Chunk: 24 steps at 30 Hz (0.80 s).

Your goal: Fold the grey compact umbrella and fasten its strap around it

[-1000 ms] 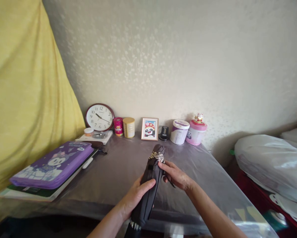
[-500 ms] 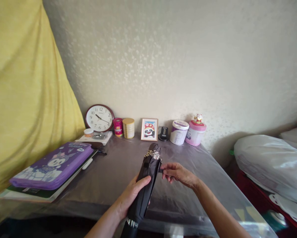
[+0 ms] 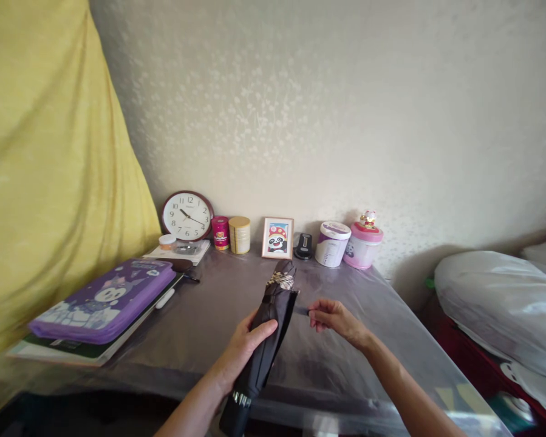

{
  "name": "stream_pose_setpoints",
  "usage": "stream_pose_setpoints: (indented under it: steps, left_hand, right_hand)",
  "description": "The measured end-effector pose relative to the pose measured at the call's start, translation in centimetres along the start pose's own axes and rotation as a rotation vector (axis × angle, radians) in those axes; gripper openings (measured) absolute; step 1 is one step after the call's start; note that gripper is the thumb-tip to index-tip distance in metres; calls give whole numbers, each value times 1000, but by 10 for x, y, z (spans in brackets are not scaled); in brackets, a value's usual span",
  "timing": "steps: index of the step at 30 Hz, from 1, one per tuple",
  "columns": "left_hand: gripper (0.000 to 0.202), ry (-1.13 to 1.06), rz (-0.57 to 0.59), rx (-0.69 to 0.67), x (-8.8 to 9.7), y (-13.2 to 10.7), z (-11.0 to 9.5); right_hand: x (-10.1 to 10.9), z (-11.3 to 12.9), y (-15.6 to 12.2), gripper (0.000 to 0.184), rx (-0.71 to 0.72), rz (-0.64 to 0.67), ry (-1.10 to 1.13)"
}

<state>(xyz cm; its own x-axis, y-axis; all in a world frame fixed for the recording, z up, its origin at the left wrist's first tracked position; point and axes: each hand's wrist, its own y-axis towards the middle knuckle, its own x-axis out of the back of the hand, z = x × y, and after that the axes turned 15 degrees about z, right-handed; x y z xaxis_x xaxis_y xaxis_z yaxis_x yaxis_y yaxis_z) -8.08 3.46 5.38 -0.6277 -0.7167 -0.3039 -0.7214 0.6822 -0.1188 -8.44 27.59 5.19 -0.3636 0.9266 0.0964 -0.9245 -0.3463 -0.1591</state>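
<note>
A folded black umbrella [image 3: 273,315] is held slanting over the table [image 3: 200,328], its tip end pointing toward the wall. My left hand [image 3: 243,349] is wrapped around the middle of the umbrella. My right hand [image 3: 334,317] is to the right of the umbrella, fingers pinched on its thin black closure strap [image 3: 301,311], which is stretched out sideways from the canopy. Metal rib tips show at the umbrella's lower end near the table's front edge.
A purple cartoon pencil case [image 3: 102,300] lies on books at the left. Along the wall stand a round clock [image 3: 187,215], two small tins [image 3: 229,233], a framed panda picture [image 3: 277,238], and white and pink tubs [image 3: 348,243]. A white plastic bag [image 3: 500,303] lies right. Yellow curtain [image 3: 45,182] hangs left.
My right hand has left the umbrella's canopy and moved rightward, drawing the strap out. The umbrella has shifted slightly lower and to the left in my left hand.
</note>
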Motion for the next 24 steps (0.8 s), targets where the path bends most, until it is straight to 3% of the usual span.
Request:
stream_pose_setpoints:
  steps: [5, 8, 13, 20, 24]
  left_hand:
    - [39, 21, -30, 23, 3, 2, 2]
    - [37, 34, 1, 1, 4, 2, 3]
    - [38, 7, 7, -15, 4, 2, 5]
    - [43, 47, 54, 22, 5, 3, 6]
    - [46, -6, 79, 45, 8, 6, 12]
  right_hand:
    - [-20, 24, -6, 24, 241, 11, 23]
    - [-30, 31, -6, 21, 286, 81, 28]
    - [-38, 28, -4, 35, 340, 179, -28]
    - [-39, 27, -2, 21, 328, 15, -225]
    - [-34, 30, -4, 16, 446, -71, -348]
